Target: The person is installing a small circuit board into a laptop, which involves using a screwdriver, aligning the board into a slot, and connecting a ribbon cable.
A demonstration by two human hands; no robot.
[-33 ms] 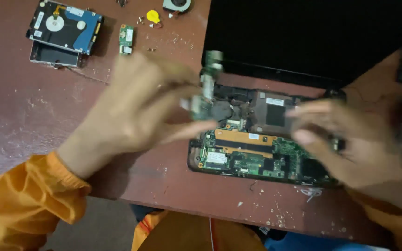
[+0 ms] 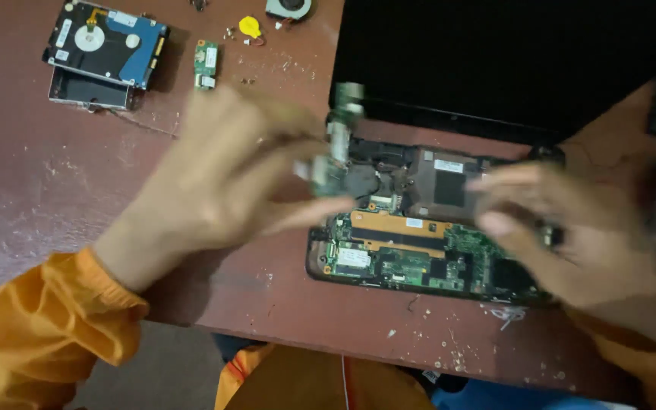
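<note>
Nothing moved vs. earlier frame; both hands same spots. Left hand [image 2: 222, 178] palm down, fingers pinched on small board [image 2: 326, 173], lifted over laptop [image 2: 427, 243]. Right hand [image 2: 571, 235] curled on laptop's right edge; grip blurred, can't tell. Hard drive [image 2: 108, 42] on counter [image 2: 32, 175], well beyond left hand.

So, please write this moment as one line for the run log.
left hand: holds small green board | right hand: on opened laptop | hard drive: far left on table | image: blurred
</note>
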